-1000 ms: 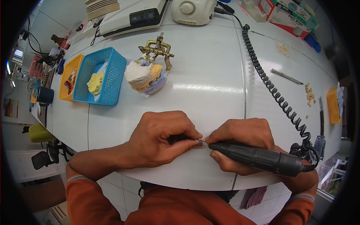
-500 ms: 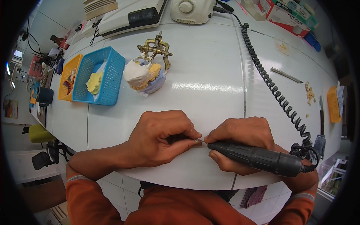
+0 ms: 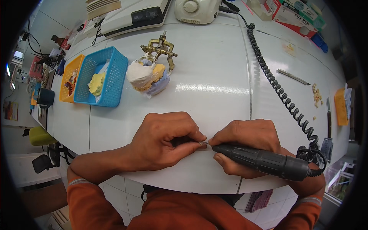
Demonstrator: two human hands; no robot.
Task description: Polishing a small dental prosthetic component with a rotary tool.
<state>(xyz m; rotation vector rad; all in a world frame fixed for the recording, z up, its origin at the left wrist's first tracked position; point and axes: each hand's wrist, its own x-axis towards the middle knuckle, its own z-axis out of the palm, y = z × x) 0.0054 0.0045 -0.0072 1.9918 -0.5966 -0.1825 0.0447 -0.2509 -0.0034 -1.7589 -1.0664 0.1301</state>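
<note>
My left hand (image 3: 166,140) is closed in a pinch on a tiny pale tooth-like piece (image 3: 201,143), mostly hidden by the fingertips. Held in my right hand (image 3: 247,140) is a black rotary handpiece (image 3: 264,162), lying nearly level. Its thin metal bur (image 3: 207,144) points left and meets the piece at my left fingertips. Both hands are low over the near edge of the white table (image 3: 214,111). From the handpiece's back end a black coiled cord (image 3: 281,94) runs up to a cream control box (image 3: 196,11).
Beyond my hands stands a brass articulator (image 3: 159,48) with a plaster dental model (image 3: 149,76). Left of it are a blue basket (image 3: 120,73) holding a yellow mould and an orange basket (image 3: 69,97). At right lie a knife (image 3: 293,76), several tooth-like pieces (image 3: 317,94) and another orange basket (image 3: 340,107).
</note>
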